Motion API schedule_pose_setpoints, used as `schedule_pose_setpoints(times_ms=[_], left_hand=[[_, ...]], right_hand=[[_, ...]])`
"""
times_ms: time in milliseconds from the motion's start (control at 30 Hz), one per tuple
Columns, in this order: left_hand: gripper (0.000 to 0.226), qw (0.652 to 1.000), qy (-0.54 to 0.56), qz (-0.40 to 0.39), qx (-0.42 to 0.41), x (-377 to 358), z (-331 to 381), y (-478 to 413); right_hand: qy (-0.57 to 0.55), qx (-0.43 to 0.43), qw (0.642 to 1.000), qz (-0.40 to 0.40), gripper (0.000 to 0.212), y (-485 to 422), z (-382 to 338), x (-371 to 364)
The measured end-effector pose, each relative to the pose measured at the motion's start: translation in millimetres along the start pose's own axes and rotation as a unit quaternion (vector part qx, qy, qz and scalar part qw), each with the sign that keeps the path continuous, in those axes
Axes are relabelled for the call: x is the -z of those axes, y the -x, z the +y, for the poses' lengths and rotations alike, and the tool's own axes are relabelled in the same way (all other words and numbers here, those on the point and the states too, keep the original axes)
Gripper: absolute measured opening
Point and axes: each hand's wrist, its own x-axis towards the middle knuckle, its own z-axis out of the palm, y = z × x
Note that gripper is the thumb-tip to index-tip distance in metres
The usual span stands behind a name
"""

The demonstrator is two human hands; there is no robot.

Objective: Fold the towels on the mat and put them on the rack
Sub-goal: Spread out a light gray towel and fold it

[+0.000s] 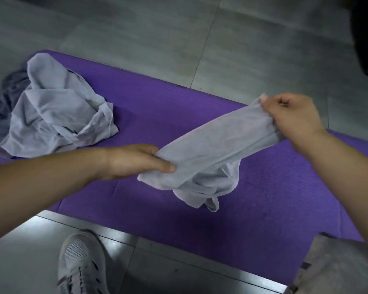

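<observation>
**Pale towel stretched between two hands above the purple mat**

Nearest, at the lower edge: a pale mesh shoe [81,264] on glossy grey floor tile [30,262], and grey fabric over a knee [338,266] at the lower right.

Just beyond, over the near half of the purple mat [157,107]: the held towel [217,145], pulled into a flat band slanting up from lower left to upper right. Gripped at its lower end by the left hand [136,162], thumb on top and fingers underneath. Pinched at its upper end by the right hand [293,117], fingers curled round the gathered edge. Hands well apart, both clamped on the same cloth. Below the band's middle, loose folds hanging in a bunch toward the mat; cannot tell whether touching it.

Farther back on the mat's left part: a crumpled towel [57,115] of the same pale colour, lying in a heap. Behind it at the far left, a darker grey cloth [11,90], partly off the mat.

Beyond the mat, matte grey floor, with a dark shape [365,39] in the upper right corner.
</observation>
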Motion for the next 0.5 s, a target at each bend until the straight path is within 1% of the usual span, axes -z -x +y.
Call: schedule_pose_setpoints(times_ms=[67, 133, 167, 233, 300, 367, 400, 433, 500], left_hand=[[0.037, 0.999, 0.028, 0.004, -0.021, 4, -25, 8], [0.033, 0.999, 0.011, 0.03, -0.025, 7, -52, 12], [0.032, 0.999, -0.002, 0.051, -0.015, 9, -68, 12], [0.037, 0.996, -0.027, 0.075, 0.026, 9, -102, 13], [0.047, 0.993, -0.008, 0.103, 0.049, 4, -134, 10], [0.039, 0.98, 0.088, 0.174, 0.032, -1, -158, 4], [0.036, 0.965, 0.15, 0.216, 0.021, -3, -167, 1], [0.04, 0.946, 0.209, 0.247, 0.007, -4, -174, -1], [0.059, 0.904, 0.321, 0.282, -0.009, -4, -188, -2]], right_hand=[[-0.048, -0.038, 0.995, -0.078, 0.035, 0, 1, -12], [-0.04, -0.045, 0.988, -0.141, 0.02, -5, -3, -27], [-0.033, -0.038, 0.985, -0.162, 0.016, -9, -6, -37], [-0.013, -0.017, 0.982, -0.189, 0.015, -18, -11, -64], [0.028, 0.029, 0.981, -0.188, 0.015, -28, -17, -99], [0.073, 0.103, 0.977, -0.171, 0.015, -38, -25, -138], [0.085, 0.131, 0.974, -0.161, 0.014, -43, -30, -156], [0.092, 0.151, 0.973, -0.152, 0.013, -48, -36, -175], [0.104, 0.174, 0.97, -0.136, 0.018, -59, -46, -208]])
